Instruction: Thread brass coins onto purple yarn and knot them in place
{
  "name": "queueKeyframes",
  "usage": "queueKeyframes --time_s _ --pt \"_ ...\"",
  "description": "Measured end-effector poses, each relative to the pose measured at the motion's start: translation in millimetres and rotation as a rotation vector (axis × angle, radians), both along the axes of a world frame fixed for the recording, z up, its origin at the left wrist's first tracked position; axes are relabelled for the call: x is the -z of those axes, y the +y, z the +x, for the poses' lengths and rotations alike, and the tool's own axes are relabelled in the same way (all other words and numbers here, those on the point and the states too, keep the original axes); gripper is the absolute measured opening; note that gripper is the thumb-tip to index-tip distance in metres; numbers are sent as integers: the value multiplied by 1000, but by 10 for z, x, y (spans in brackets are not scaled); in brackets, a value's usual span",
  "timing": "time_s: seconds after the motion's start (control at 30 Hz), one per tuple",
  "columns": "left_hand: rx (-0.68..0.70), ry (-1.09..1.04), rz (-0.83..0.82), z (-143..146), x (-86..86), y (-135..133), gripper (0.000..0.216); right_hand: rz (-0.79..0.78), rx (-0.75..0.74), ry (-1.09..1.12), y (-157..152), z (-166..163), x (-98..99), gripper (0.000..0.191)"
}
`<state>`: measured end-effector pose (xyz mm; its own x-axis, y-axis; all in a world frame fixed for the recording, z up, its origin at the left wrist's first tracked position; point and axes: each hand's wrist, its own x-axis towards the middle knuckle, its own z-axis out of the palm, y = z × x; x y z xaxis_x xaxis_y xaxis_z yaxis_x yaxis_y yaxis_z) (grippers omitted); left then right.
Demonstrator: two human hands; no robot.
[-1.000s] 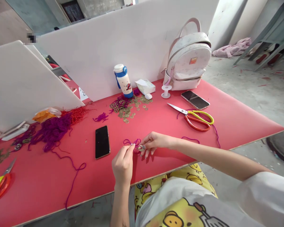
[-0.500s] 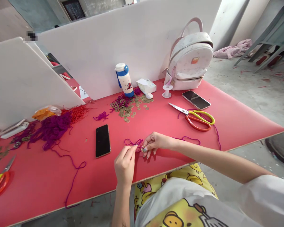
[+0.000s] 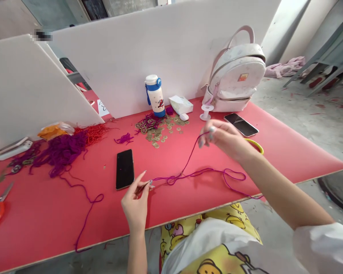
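A purple cord (image 3: pixel 197 174) runs loosely across the red table top (image 3: pixel 165 205), with a small loop near its middle. My left hand (image 3: pixel 135 196) pinches one end of it between thumb and fingertips, just right of a black phone (image 3: pixel 125 169). Raised above the table, my right hand (image 3: pixel 221 137) grips another stretch of the cord, which slants up from the loop. The rest trails to the right, under my right forearm, to the table's front edge. Scissors lie mostly hidden behind my right hand; one yellow handle (image 3: pixel 256 145) shows.
Coin-like brass discs (image 3: pixel 157 135) lie by a white and blue bottle (image 3: pixel 156 95). A tissue pack (image 3: pixel 181 104), a white spool (image 3: pixel 206 113), a second phone (image 3: pixel 241 125) and a backpack (image 3: pixel 236 76) stand behind. Purple yarn (image 3: pixel 64 152) and other scissors (image 3: pixel 0 207) are left.
My hands have moved apart. The right one has risen up and to the right, drawing the cord out; the left has shifted slightly left. The bunched loops have stretched along the table.
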<state>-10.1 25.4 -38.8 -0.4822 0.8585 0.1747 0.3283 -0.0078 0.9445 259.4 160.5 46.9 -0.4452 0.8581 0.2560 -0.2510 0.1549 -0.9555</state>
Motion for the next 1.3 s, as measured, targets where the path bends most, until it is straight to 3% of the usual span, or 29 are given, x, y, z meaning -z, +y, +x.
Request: queueKeyframes --time_s 0.2,0.33,0.53,0.67,0.83,1.07,1.3 --pt "52 -94 -86 -32 103 -9 39 140 198 203 4 120 -352 42" --pt "103 -130 -112 60 131 0 39 194 212 294 -30 62 -491 44" --pt "187 -136 -134 165 146 18 38 246 113 274 -50 -64 -642 37" --pt "232 -139 -143 212 139 17 37 314 172 288 -29 -63 -750 32" --pt "315 -122 -152 248 106 -4 38 325 221 277 4 -47 -808 33" --pt "418 3 -119 279 22 11 22 292 350 240 3 -7 -861 31" --pt "354 -72 -85 295 33 30 10 308 302 282 26 129 -917 36"
